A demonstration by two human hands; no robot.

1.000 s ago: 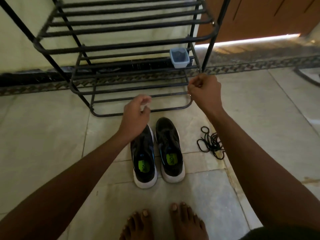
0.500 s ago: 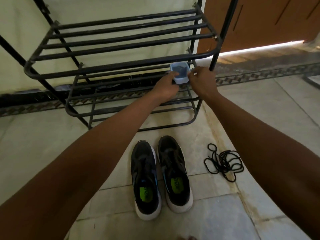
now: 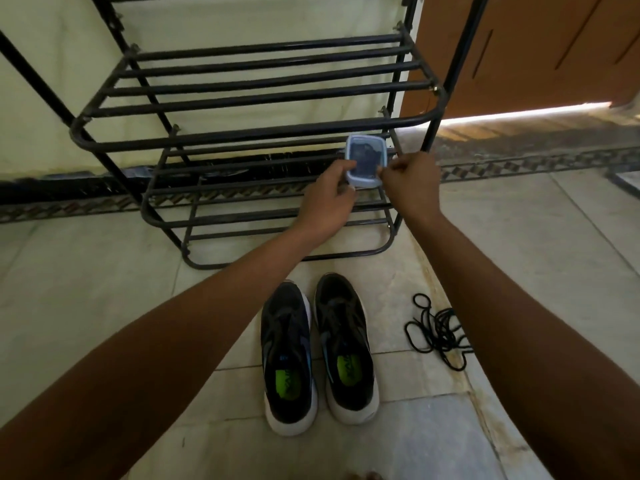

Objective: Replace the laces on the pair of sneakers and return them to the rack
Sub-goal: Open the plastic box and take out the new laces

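Note:
Two black sneakers with white soles and green insoles, the left sneaker [image 3: 290, 358] and the right sneaker [image 3: 346, 348], stand side by side on the floor, toes toward the black metal rack [image 3: 249, 140]. A loose tangle of black laces [image 3: 438, 330] lies on the tiles to their right. My left hand [image 3: 327, 202] grips the left edge of a small pale-blue plastic box [image 3: 365, 162] holding something dark, tilted toward me in front of the rack's lower right shelf. My right hand [image 3: 410, 183] pinches the box's right edge.
The rack stands against a pale wall with its shelves bare. A brown door [image 3: 540, 46] is at the right, with light showing under it. A patterned border strip [image 3: 519, 164] runs along the tiled floor.
Both hands went from above the sneakers to the blue box on the rack, took hold of it, and now it is tilted up toward me.

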